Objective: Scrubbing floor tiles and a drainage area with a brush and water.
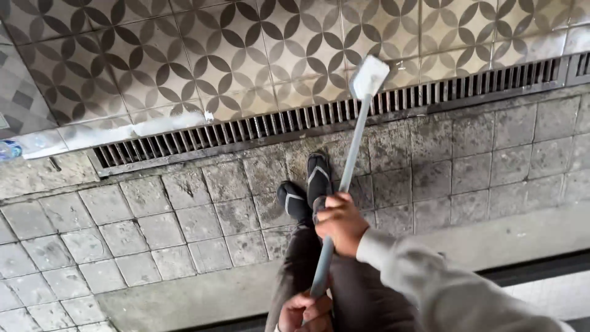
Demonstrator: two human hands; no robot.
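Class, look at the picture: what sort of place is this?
Probably an outdoor pavement beside a tiled wall: grey paving stones, a long metal drain grate, and patterned wall tiles.

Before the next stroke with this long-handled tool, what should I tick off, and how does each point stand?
1. Right hand closed around the pole: ok.
2. Left hand gripping the pole's lower end: ok, though partly cut off by the frame edge.
3. White flat head reaching the patterned wall tiles just above the drain grate: ok.
4. Head actually pressed against the tiles: cannot tell.
5. Both dark shoes on the grey paving, clear of the grate: ok.
6. Paving dry underfoot: cannot tell.
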